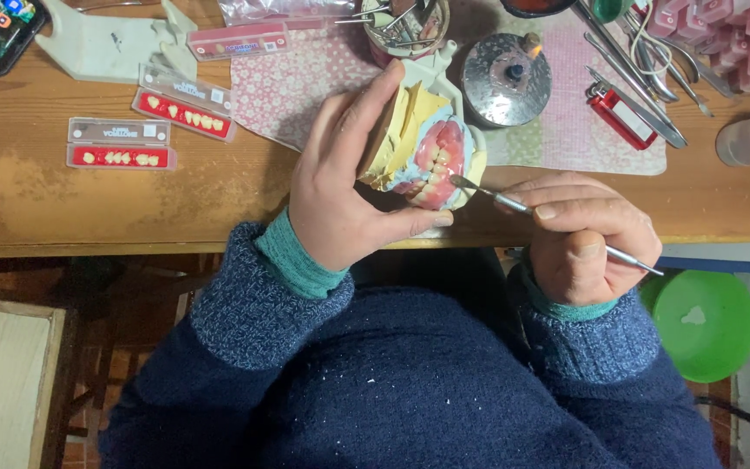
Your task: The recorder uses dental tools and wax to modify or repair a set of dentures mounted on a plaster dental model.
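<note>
- Two hands at work over the edge of a worn wooden table (219, 195), both in blue knitted sleeves with teal cuffs.
- The left hand (340, 187) is wrapped firmly round a dental model (423, 143), fingers up the back of it and the thumb lying underneath; the model is raised just above the table edge and tilted toward the wearer.
- That model is chalky yellow plaster on a pale plastic frame, with glossy pink wax gums and a curved row of small cream teeth facing the right hand.
- The right hand (579, 234) is closed round a slim metal tool (514, 205) in a pen-like pinch, its shaft running out past the knuckles; the flat tip touches the pink wax beside the teeth.
- Just behind the model sits a round, dull-metal burner (505, 80) on a pink flowered cloth (292, 82).
- Further right on the cloth lie long steel instruments (644, 78) and a red lighter (618, 115).
- Well to the left, two red tooth cards (121, 156) with rows of loose teeth lie flat on the bare wood.
- Below the right hand, off the table, there is a round green tub (709, 326).
</note>
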